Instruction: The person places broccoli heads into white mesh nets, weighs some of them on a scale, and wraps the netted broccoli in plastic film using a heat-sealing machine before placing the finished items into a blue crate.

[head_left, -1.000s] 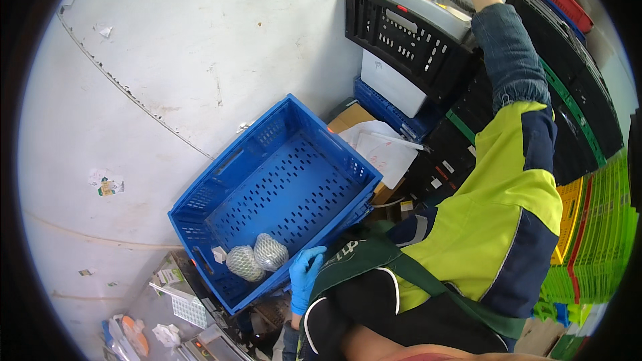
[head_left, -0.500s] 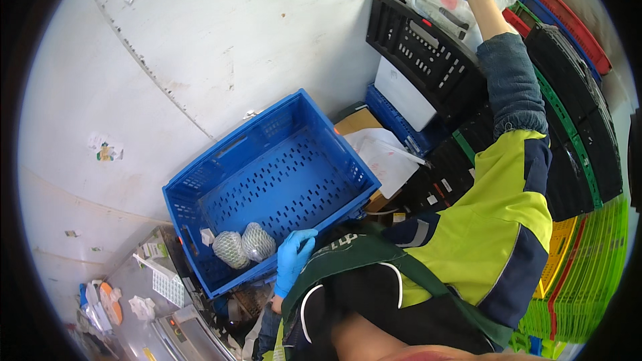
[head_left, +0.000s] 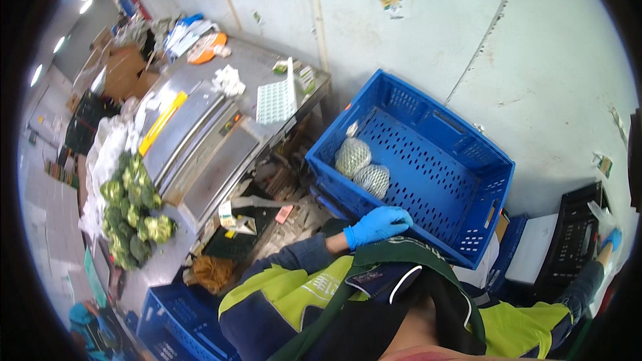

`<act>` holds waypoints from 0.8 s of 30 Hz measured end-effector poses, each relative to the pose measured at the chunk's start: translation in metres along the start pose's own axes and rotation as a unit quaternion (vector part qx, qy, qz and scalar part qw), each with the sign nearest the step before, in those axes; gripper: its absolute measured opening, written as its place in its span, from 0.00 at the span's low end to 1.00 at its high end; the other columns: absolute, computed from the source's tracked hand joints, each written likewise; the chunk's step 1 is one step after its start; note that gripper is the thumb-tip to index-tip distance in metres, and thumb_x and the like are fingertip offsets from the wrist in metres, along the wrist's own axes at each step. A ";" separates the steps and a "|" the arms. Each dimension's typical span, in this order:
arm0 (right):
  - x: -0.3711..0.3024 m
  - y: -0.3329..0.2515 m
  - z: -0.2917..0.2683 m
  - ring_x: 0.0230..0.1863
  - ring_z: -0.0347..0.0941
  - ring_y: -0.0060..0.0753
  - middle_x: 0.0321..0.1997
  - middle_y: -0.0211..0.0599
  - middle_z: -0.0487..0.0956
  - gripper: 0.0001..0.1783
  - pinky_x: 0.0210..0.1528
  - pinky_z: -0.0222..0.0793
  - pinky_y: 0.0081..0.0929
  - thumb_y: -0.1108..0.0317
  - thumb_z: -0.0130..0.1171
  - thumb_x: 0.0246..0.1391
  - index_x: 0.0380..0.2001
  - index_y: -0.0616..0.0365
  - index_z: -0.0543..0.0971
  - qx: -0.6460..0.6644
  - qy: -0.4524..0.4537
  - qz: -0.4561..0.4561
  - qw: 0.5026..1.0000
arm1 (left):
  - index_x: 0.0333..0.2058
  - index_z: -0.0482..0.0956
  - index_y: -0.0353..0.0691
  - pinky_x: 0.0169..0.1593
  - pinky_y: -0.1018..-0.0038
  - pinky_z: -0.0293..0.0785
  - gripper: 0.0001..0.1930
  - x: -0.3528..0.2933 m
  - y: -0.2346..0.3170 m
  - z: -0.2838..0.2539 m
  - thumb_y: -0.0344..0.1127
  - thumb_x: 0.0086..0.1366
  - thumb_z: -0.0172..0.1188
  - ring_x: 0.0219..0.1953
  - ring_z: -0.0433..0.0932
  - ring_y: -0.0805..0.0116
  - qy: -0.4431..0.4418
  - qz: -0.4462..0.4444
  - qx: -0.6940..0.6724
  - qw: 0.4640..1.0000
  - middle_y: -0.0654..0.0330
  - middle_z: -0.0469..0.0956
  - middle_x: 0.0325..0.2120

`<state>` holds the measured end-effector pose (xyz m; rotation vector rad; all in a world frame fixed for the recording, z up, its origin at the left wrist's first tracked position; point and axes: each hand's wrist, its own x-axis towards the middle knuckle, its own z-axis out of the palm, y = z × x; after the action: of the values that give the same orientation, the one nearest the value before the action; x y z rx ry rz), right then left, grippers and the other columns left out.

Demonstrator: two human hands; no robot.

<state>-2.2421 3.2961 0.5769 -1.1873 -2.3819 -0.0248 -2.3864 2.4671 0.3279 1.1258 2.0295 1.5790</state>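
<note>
My left hand point(head_left: 379, 226), in a blue glove, rests at the near rim of a blue plastic crate point(head_left: 441, 227). Its fingers are loosely bent and hold nothing I can see. Inside the crate, at its left end, lie two roundish items in white foam nets, one point(head_left: 352, 157) beside the other point(head_left: 372, 180). Far to the right, my gloved right hand point(head_left: 611, 239) is closed on a clear plastic bag point(head_left: 600, 218) at a black crate point(head_left: 568, 244). The bag's contents are hard to make out.
Left of me stands a metal bench with a wrapping machine point(head_left: 212, 154), a pile of broccoli point(head_left: 130, 214) and a white tray point(head_left: 276, 101). Another blue crate point(head_left: 177, 327) sits low at the left. A co-worker's gloved arm point(head_left: 87, 314) shows at lower left. A pale wall rises behind.
My view has swung to the left, bringing the bench and broccoli into sight. My right hand stays by the plastic bag, now at the right rim. My left hand remains at the blue crate's edge.
</note>
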 end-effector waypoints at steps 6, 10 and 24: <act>0.027 0.007 0.009 0.45 0.69 0.26 0.47 0.34 0.74 0.15 0.44 0.65 0.23 0.69 0.53 0.60 0.50 0.54 0.72 -0.007 -0.025 -0.007 1.000 | 0.43 0.79 0.37 0.48 0.68 0.75 0.11 -0.013 0.014 -0.002 0.36 0.66 0.57 0.42 0.79 0.58 0.051 -0.076 0.018 0.996 0.52 0.80 0.39; 0.040 0.012 0.015 0.47 0.70 0.27 0.49 0.35 0.75 0.16 0.45 0.66 0.23 0.69 0.53 0.60 0.52 0.54 0.72 -0.008 -0.037 -0.026 0.999 | 0.43 0.79 0.37 0.48 0.67 0.75 0.12 -0.022 0.012 0.000 0.37 0.66 0.57 0.42 0.79 0.57 0.079 -0.098 0.012 0.992 0.52 0.80 0.39; 0.058 0.016 -0.031 0.53 0.72 0.29 0.56 0.38 0.75 0.22 0.51 0.67 0.23 0.69 0.51 0.62 0.60 0.56 0.71 -0.011 -0.072 -0.143 0.987 | 0.43 0.78 0.37 0.48 0.66 0.74 0.12 -0.033 0.026 0.038 0.39 0.66 0.56 0.42 0.79 0.56 0.030 -0.129 -0.039 0.990 0.52 0.79 0.38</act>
<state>-2.2472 3.3425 0.6253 -0.8728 -2.6679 -0.0624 -2.3302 2.4688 0.3326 0.7608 2.0378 1.5616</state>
